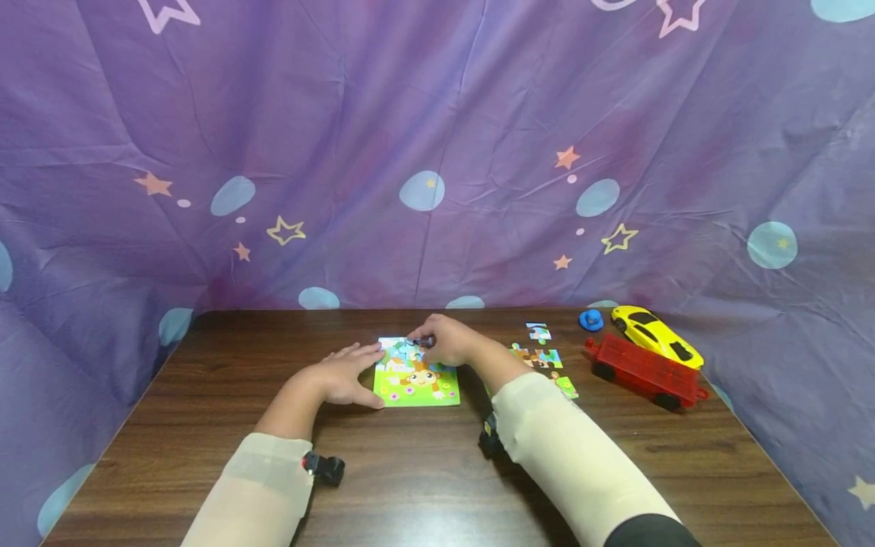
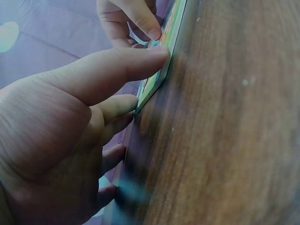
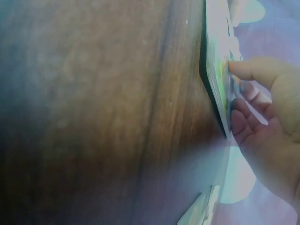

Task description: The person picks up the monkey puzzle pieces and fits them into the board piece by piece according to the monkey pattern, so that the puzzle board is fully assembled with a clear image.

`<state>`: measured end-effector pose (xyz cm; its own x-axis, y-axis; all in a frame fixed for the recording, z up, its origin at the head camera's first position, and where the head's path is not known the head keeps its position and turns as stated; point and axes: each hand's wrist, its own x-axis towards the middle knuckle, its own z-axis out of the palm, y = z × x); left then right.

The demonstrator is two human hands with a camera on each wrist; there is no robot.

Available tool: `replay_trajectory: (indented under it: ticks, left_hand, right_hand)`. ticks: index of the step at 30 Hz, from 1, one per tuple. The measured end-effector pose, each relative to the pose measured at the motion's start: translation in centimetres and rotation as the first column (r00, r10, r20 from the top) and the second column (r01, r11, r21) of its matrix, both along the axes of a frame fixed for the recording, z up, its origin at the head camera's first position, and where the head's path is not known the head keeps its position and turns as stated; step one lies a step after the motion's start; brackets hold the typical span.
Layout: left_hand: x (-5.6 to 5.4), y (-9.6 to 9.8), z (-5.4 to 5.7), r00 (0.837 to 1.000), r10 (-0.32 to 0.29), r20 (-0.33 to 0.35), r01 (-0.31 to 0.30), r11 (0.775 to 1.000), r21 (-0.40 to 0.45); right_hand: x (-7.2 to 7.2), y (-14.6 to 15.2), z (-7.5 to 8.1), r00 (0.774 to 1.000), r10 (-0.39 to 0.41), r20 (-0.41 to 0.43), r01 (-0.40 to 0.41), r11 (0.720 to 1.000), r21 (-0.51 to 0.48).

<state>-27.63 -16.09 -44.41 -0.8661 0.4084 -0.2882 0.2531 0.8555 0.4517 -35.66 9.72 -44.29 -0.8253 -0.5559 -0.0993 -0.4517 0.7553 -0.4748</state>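
A jigsaw puzzle board (image 1: 418, 395) with a monkey on green grass lies flat on the table. My left hand (image 1: 345, 375) rests at its left side, fingers spread; in the left wrist view the thumb lies on the board's near corner and the other fingertips lie along its edge and the table. From the right, my right hand (image 1: 447, 342) reaches over the board's upper part with bent fingers. Thumb and fingers pinch a puzzle piece (image 3: 236, 86) close against the board's surface, the piece being mostly hidden by the fingers.
Loose puzzle pieces (image 1: 539, 332) lie right of the board, some beside my right forearm. Farther right are a small blue hat-like toy (image 1: 591, 320), a yellow toy car (image 1: 655, 334) and a red toy wagon (image 1: 642, 371). A purple patterned cloth (image 1: 369, 152) hangs behind the table.
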Motion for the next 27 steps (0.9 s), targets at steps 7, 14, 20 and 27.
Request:
replay_trajectory:
  ticks: [7,14,20,27]
  left_hand:
    - [-0.05,-0.02,-0.07,1.0,0.0,0.005,0.0,1.0,0.0]
    - [-0.03,0.03,0.06,1.0,-0.005,0.002,0.005,1.0,0.0]
    - [-0.01,0.05,-0.02,1.0,0.002,0.005,-0.002,1.0,-0.003]
    - [0.07,0.06,0.07,1.0,0.005,0.006,-0.005,1.0,-0.004]
  right_hand:
    - [-0.07,-0.3,0.07,1.0,0.017,0.01,-0.018,0.999,0.038]
    - [-0.18,-0.44,-0.15,1.0,0.029,-0.01,-0.028,0.997,0.078]
    - [-0.29,-0.45,-0.04,0.999,0.05,-0.021,-0.048,0.993,0.106]
    - [-0.31,0.04,0.02,0.997,0.07,-0.016,-0.069,0.995,0.071]
